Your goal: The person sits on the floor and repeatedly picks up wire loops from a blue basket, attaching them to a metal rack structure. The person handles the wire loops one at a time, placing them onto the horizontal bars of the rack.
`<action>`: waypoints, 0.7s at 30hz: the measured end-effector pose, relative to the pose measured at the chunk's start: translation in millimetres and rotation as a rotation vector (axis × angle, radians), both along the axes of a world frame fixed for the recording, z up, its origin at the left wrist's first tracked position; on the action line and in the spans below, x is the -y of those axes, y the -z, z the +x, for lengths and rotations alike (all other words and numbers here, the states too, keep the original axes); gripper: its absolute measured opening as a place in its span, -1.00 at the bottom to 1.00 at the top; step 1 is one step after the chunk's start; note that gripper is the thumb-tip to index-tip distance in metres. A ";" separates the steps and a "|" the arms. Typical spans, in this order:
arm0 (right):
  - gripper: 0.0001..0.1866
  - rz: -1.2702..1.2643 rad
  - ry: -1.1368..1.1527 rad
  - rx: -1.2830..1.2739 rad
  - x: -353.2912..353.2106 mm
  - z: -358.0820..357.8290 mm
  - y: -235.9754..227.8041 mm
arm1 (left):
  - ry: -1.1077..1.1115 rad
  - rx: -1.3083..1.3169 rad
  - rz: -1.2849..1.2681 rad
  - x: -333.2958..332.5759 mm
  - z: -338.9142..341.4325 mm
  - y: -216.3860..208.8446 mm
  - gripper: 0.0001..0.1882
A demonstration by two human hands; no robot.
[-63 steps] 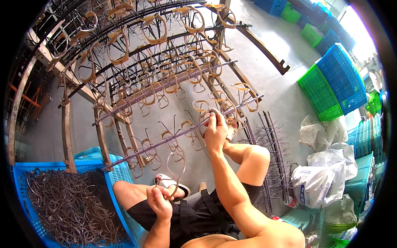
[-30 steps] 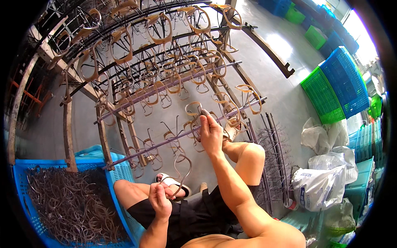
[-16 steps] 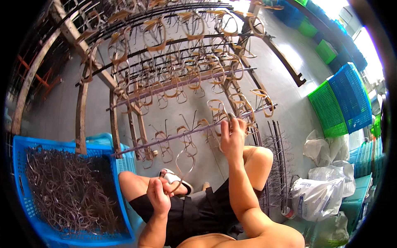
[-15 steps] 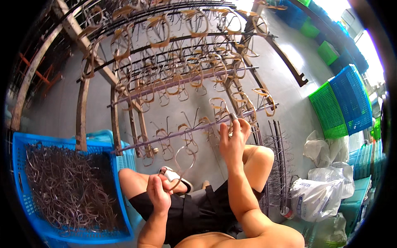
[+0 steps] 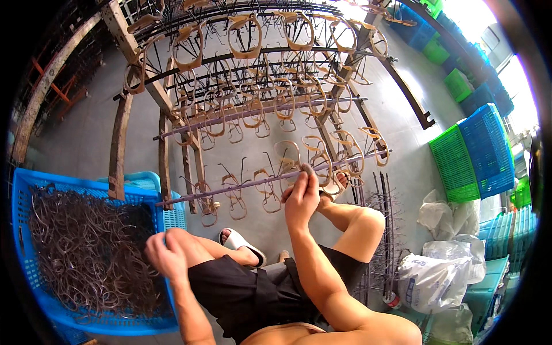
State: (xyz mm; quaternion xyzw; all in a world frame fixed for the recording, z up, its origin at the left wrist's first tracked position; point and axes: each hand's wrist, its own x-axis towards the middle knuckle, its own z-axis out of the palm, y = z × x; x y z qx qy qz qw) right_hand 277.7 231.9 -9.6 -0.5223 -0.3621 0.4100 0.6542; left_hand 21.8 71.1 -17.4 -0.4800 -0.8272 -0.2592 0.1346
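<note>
My right hand (image 5: pixel 302 198) is closed at the front purple bar (image 5: pixel 247 183), its fingers pinching an eyeglass frame (image 5: pixel 287 152) whose rim loops up above the fingertips. A greyish covering shows on one fingertip. Other tan eyeglass frames (image 5: pixel 265 185) hang along the same bar on both sides of that hand. On the left, my left hand (image 5: pixel 167 253) is over my knee, by the right rim of a blue basket (image 5: pixel 178 322). Its fingers are smeared by motion, and no frame shows in it. A tangled heap of brown, glossy eyeglass frames (image 5: pixel 92 253) fills the basket.
Ahead stands a rack with worn posts (image 5: pixel 118 149) and several rows of hanging frames (image 5: pixel 244 40). To my right are dark spiked rods (image 5: pixel 385 224), white plastic bags (image 5: pixel 434 282), and green (image 5: pixel 454 155) and blue crates (image 5: pixel 489 149). Grey floor (image 5: pixel 402 144) lies beneath.
My left hand has moved left and no longer holds the eyeglass frame, moving from my lap to the basket's rim. My right hand has shifted slightly left and down, toward an eyeglass frame at the bar.
</note>
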 end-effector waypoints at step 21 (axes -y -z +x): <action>-0.70 -0.121 -0.168 0.090 -13.8 -25.3 3.4 | -0.557 0.117 -0.443 60.6 -69.1 9.0 -0.61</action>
